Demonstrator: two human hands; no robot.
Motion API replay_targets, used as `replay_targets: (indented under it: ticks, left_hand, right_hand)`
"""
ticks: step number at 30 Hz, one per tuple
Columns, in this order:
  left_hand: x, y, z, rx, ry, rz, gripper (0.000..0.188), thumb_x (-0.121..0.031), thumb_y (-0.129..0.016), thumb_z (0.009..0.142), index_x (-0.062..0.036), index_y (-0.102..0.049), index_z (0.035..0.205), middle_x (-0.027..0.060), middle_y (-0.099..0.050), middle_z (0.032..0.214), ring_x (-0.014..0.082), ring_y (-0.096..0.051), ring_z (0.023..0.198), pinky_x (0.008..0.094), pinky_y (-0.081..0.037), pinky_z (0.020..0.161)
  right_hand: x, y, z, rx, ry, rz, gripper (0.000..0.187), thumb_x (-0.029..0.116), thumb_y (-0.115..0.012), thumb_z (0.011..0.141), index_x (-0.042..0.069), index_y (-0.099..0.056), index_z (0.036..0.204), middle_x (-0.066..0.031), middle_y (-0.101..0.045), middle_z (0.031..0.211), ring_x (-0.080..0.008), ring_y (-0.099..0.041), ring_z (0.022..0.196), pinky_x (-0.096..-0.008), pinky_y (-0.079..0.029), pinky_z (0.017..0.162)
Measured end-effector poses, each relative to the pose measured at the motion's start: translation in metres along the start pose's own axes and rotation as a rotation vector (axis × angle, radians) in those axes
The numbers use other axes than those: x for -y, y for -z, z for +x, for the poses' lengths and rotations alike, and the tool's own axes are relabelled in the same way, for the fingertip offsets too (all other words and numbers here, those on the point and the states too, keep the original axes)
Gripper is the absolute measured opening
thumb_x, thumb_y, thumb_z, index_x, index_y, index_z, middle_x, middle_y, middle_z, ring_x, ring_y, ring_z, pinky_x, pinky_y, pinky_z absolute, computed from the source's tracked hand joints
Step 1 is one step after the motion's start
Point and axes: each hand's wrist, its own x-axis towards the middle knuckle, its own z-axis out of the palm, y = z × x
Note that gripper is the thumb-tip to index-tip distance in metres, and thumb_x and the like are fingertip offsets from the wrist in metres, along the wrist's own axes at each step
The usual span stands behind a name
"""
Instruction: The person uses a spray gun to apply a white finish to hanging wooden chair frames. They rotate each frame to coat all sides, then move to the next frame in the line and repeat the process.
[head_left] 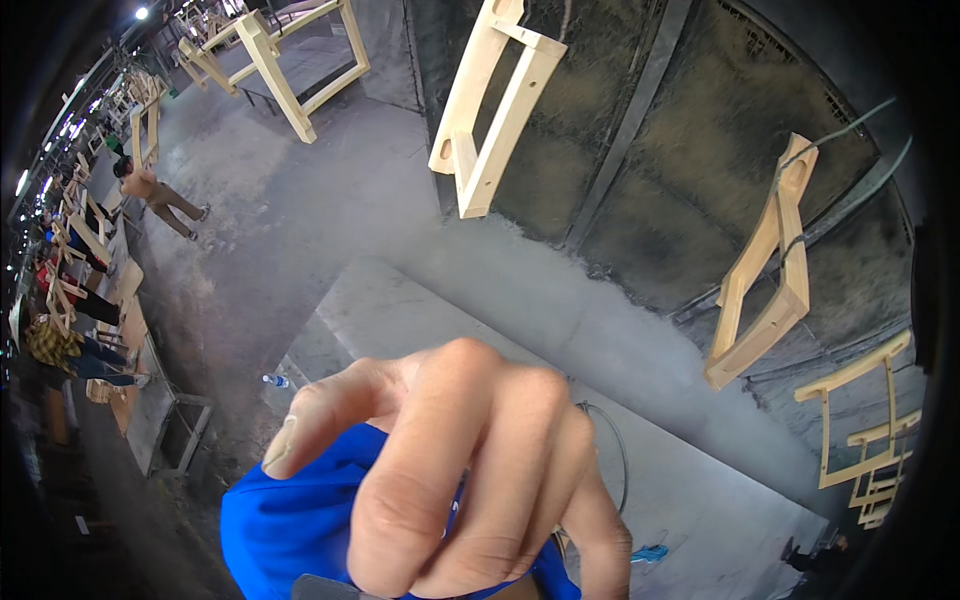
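My left hand (470,450) is raised very close to the view, covering the lower middle. Its fingers bend down toward the lower edge, and their tips are hidden. The thumb stretches out to the left, apart from them. I see nothing held in it. A bit of dark grey edge (345,588) shows just under the index finger; whether they touch I cannot tell. Bright blue cloth (290,510), part of my clothing, lies behind the hand. My right hand is out of view.
Pale wooden frames (490,120) hang before a dark panelled wall, another (770,270) at right. More frames (870,430) stand far right. Below me lies a grey platform (700,470) with a cable (622,450), a blue item (650,553) and a bottle (275,381). Several people work at left.
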Motion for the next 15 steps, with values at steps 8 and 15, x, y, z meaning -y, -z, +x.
replay_targets:
  ticks: [8, 15]
  left_hand:
    - [-0.098, 0.063, -0.046, -0.193, 0.164, 0.341, 0.038, -0.031, -0.054, 0.103, -0.0023, -0.066, 0.082, 0.008, -0.063, 0.066, 0.0173, -0.058, 0.056, 0.0411, -0.047, 0.073]
    - [-0.195, 0.084, -0.237, -0.857, 1.138, 0.848, 0.021, -0.019, -0.066, 0.101, 0.0011, -0.07, 0.102, 0.0033, -0.065, 0.084, 0.0105, -0.058, 0.076, 0.0271, -0.048, 0.069]
  right_hand:
    - [0.004, -0.083, 0.015, -0.008, 0.029, -0.082, 0.035, 0.032, -0.07, 0.101, 0.004, -0.068, 0.08, 0.0032, -0.056, 0.06, -0.0039, -0.044, 0.044, -0.0248, -0.031, 0.041]
    - [0.03, -0.157, 0.006, -0.017, 0.072, 0.063, 0.035, 0.036, -0.063, 0.105, 0.002, -0.064, 0.096, -0.008, -0.065, 0.076, -0.0064, -0.043, 0.042, -0.0242, -0.031, 0.039]
